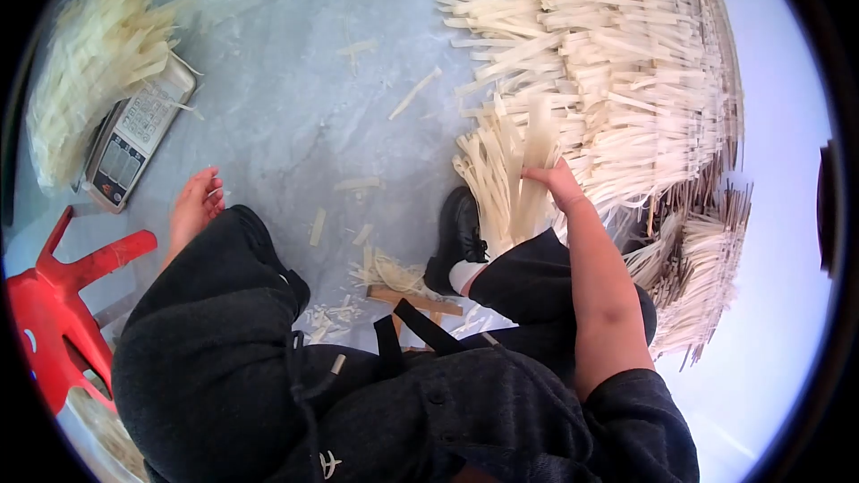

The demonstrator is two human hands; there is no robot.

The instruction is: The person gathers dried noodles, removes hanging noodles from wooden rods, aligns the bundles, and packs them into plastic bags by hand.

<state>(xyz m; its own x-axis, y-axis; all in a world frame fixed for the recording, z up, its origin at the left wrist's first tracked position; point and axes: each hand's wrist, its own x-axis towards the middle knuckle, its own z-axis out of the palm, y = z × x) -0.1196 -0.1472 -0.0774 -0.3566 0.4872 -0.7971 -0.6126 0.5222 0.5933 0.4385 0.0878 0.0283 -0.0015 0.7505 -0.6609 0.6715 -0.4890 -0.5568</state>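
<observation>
My right hand (559, 184) is closed round a bunch of pale, flat dried strips (540, 139), held upright at the edge of a large stack of similar strips (617, 72). Some loose strips (492, 161) lean beside it, next to my right shoe. Beyond my left knee, my left hand (197, 201) hangs with loosely bent fingers and holds nothing. Nearest to it is a digital scale (143, 130) on the floor. A clear bag of pale strips (98, 63) rests on the scale and partly covers it.
A red plastic stool (67, 304) stands at the left. Broken strips (414, 92) and small scraps (331, 317) are scattered over the grey floor (286, 80). Between my feet shows a piece of wood (416, 300). A white wall (787, 116) rises behind the stack, where thin sticks (735, 206) jut out.
</observation>
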